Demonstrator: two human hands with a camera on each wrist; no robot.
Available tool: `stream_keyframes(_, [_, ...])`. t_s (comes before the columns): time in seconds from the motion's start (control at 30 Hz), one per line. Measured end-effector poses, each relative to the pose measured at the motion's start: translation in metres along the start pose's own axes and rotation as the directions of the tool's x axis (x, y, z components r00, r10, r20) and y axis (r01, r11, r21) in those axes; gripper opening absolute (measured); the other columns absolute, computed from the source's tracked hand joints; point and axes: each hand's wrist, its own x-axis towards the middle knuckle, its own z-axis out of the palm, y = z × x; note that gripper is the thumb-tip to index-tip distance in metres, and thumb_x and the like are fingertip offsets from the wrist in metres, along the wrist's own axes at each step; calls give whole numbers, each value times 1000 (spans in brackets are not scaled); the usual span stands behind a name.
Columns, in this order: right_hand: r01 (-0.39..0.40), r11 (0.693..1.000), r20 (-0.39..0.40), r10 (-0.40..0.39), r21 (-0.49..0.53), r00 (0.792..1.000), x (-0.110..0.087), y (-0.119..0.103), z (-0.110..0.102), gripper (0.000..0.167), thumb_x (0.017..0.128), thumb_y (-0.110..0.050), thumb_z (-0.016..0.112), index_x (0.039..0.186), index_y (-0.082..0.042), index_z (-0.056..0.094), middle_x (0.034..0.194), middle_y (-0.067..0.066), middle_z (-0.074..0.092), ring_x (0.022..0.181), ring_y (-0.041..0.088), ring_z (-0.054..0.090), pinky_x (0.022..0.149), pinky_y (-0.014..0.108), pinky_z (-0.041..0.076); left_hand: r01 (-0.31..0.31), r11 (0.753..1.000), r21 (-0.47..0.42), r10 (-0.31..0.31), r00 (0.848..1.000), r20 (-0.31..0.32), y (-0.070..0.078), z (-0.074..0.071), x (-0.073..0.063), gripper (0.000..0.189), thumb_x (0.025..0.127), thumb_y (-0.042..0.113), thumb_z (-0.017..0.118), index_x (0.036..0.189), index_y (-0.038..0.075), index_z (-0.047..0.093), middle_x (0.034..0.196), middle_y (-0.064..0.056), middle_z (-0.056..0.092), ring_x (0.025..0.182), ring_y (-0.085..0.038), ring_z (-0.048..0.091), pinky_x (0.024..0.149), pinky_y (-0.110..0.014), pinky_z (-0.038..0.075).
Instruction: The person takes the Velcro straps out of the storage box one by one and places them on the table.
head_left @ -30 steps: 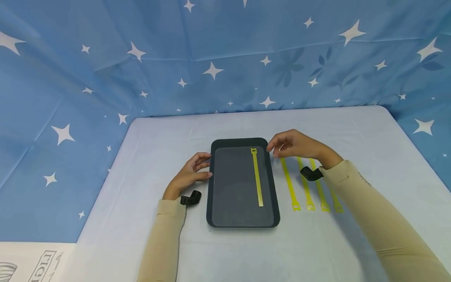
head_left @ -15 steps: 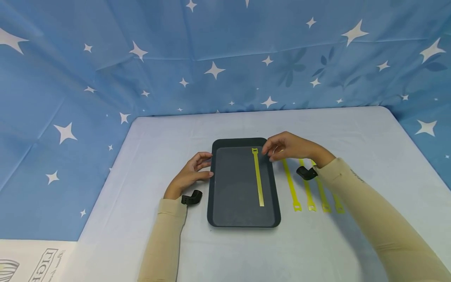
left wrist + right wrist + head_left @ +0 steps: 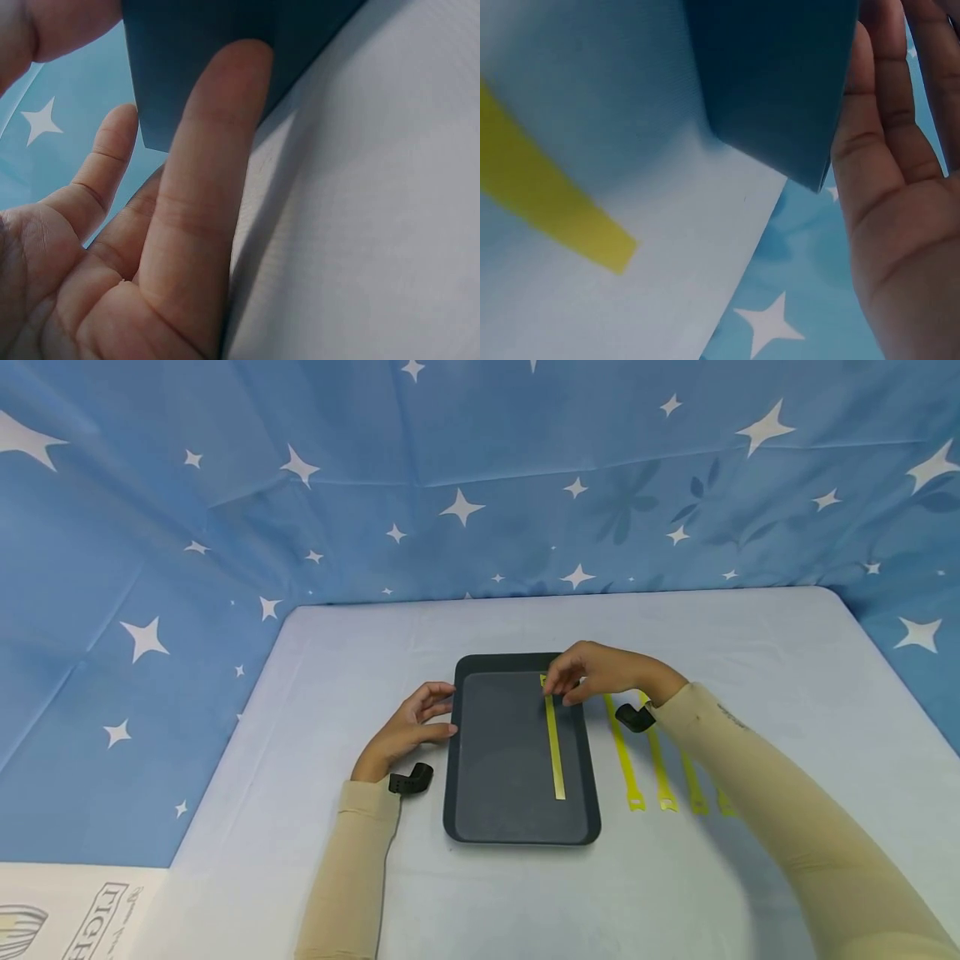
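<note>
A dark grey tray (image 3: 498,752) lies on the white table in the head view. Inside, along its right side, is a yellow hook-and-loop cable tie (image 3: 556,752) with a slotted head at the far end. My left hand (image 3: 405,727) touches the tray's left wall; in the left wrist view a straight finger (image 3: 202,172) rests against that wall. My right hand (image 3: 603,670) reaches over the far right rim, its bent fingertips at the tie's head and partly covering it. Whether they touch the tie is hidden; the right wrist view shows the tray's outer wall (image 3: 772,82) before the fingertips.
Several more yellow ties (image 3: 622,752) lie side by side on the table right of the tray, partly under my right forearm. A blue curtain with white stars (image 3: 525,543) hangs behind the table. Printed pale cloth (image 3: 82,910) shows at the lower left.
My right hand has moved left, from beside the tray's right rim to over the head of the tie inside. The left hand stays at the tray's left wall.
</note>
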Motion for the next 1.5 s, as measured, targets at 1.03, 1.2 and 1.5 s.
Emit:
stream_keyframes(1.03, [-110, 939, 87, 145, -325, 986, 44, 1, 16, 26, 84, 19, 80, 85, -7, 75, 83, -3, 68, 80, 13, 63, 79, 37, 56, -1, 1000, -8, 1, 1000, -5, -1, -2, 2, 71, 91, 0, 73, 154, -7, 42, 163, -29, 42, 149, -46, 44, 97, -27, 55])
stream_keyframes(1.2, [-94, 950, 94, 127, -299, 987, 42, -1, 15, 24, 86, 15, 80, 85, -7, 72, 82, -3, 65, 79, 13, 63, 77, 37, 56, -2, 1000, -11, 2, 1000, 2, -1, -1, 2, 71, 91, -1, 72, 154, -7, 41, 165, -29, 40, 150, -47, 43, 96, -26, 55])
stream_keyframes(1.5, [-27, 995, 20, 29, -98, 999, 33, 5, 11, 13, 93, 8, 79, 93, -3, 72, 90, 3, 68, 84, 18, 63, 79, 34, 56, -9, 1000, -9, 9, 1000, 3, -1, -1, 2, 69, 92, -1, 72, 154, -7, 41, 165, -29, 39, 150, -46, 44, 94, -27, 56])
